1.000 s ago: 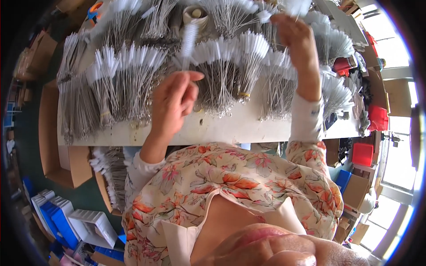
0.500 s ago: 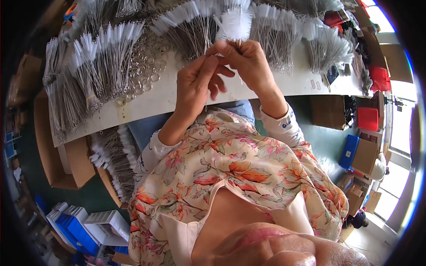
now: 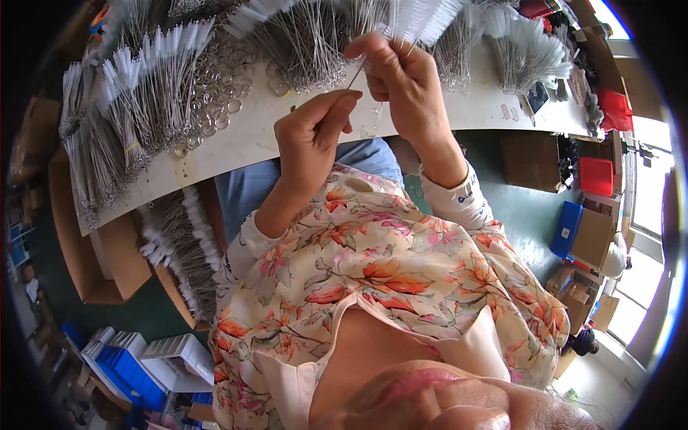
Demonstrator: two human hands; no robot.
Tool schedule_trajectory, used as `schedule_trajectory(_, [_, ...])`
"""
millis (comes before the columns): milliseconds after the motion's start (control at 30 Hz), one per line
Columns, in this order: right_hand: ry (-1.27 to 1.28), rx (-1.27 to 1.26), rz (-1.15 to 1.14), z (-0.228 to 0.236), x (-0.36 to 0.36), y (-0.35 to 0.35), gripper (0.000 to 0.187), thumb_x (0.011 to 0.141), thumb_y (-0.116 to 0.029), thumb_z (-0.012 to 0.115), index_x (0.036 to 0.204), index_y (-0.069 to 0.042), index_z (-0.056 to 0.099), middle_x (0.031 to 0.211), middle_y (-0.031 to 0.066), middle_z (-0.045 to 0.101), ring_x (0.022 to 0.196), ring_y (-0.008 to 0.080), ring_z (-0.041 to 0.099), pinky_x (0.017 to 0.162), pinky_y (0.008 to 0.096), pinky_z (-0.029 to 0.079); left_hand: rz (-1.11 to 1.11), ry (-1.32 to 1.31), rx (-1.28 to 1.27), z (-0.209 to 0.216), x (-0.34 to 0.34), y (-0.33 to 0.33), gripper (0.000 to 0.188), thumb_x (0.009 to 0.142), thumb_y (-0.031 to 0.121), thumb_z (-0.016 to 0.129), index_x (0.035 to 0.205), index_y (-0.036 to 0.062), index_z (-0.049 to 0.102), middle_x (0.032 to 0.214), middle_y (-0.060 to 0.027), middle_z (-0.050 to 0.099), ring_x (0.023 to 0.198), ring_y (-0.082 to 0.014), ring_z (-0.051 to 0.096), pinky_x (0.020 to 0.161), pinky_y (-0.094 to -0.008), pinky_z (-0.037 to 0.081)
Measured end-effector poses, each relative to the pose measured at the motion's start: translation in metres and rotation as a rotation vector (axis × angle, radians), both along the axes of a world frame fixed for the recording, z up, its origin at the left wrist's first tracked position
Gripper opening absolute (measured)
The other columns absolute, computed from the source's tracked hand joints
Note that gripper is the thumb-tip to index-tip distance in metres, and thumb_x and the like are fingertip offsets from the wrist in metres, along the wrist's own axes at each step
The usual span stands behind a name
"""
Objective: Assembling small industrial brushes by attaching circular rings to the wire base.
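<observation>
Above the table's near edge, my left hand (image 3: 308, 140) is closed, its thumb and forefinger pinching the end of a thin metal wire (image 3: 355, 77). That wire slants up to my right hand (image 3: 410, 89), whose fingers are curled around wire-stemmed brushes. White bristle heads (image 3: 424, 20) stand out beyond the right hand's fingers. How many brushes it holds is hidden by the fingers. Below its palm, thin looped wire ends (image 3: 375, 118) show against the white table (image 3: 261, 132). Bundles of similar wire-handled brushes (image 3: 304, 46) lie just beyond both hands.
Metal rings (image 3: 215, 107) lie loose left of my hands, beside more brush bundles (image 3: 129, 93). Further bundles (image 3: 530, 61) lie to the right. Cardboard boxes (image 3: 107, 265) and a brush-filled box (image 3: 179, 251) stand below the table at left. A brown carton (image 3: 530, 161) stands at right.
Both hands have moved apart slightly, the right one farther up and away. A slanting wire now shows between them. The upright bristle head above the hands has tilted to the right.
</observation>
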State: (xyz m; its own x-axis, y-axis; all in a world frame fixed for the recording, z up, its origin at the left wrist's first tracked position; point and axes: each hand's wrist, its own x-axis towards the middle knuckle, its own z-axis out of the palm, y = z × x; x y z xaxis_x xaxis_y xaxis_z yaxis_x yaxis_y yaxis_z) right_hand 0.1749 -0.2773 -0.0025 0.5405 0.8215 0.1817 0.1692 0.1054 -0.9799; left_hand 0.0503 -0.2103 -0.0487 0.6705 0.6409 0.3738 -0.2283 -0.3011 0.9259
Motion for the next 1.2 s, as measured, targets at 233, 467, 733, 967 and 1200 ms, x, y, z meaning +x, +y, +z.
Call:
schedule_trajectory(233, [0.349,0.210,0.025,-0.016,0.000,0.026,0.031,0.096,-0.028,0.040,0.080,-0.004,0.052,0.057,-0.0064,0.034,0.048,0.0032,0.024,0.044,0.0193,0.020,-0.240,0.070,-0.394,0.005,-0.027,0.004,0.024,0.093,0.009,0.044,0.111,-0.0011,0.056,0.065,-0.0007,0.053,0.045,0.0006,0.031,0.041,-0.0154,0.023])
schedule_trajectory(467, [-0.096,0.169,-0.140,-0.018,-0.002,0.034,0.025,0.093,-0.020,0.044,0.078,-0.003,0.055,0.062,-0.0020,0.047,0.052,0.0053,0.036,0.048,0.0207,0.030,-0.205,0.198,-0.349,-0.002,-0.014,0.024,0.020,0.092,0.011,0.046,0.105,0.0051,0.061,0.064,0.0015,0.055,0.047,0.0001,0.035,0.043,-0.0160,0.028])
schedule_trajectory(733, [-0.233,-0.040,-0.214,-0.020,0.007,0.032,0.013,0.085,-0.010,0.052,0.079,-0.001,0.059,0.066,0.0060,0.058,0.061,0.0125,0.055,0.056,0.0268,0.044,-0.322,0.239,-0.521,-0.015,0.001,0.034,0.020,0.092,0.011,0.045,0.101,0.0042,0.062,0.065,0.0014,0.056,0.046,0.0010,0.035,0.042,-0.0162,0.027])
schedule_trajectory(967, [0.651,0.292,0.121,-0.016,0.039,0.027,0.025,0.095,-0.024,0.041,0.104,-0.003,0.053,0.081,0.0014,0.054,0.065,0.0066,0.048,0.054,0.0217,0.038,-0.373,0.009,-0.441,0.016,-0.003,0.056,0.016,0.091,0.010,0.048,0.095,-0.0015,0.058,0.085,-0.0077,0.059,0.079,-0.0110,0.055,0.073,-0.0225,0.043])
schedule_trajectory(1200, [0.457,0.230,-0.012,-0.008,0.002,0.039,0.040,0.094,-0.036,0.041,0.112,-0.003,0.053,0.105,0.0099,0.055,0.079,0.0111,0.055,0.076,0.0256,0.050,-0.168,0.099,-0.152,0.018,0.020,0.043,0.017,0.082,-0.002,0.056,0.099,0.0037,0.059,0.080,-0.0059,0.055,0.059,-0.0066,0.051,0.050,-0.0210,0.042])
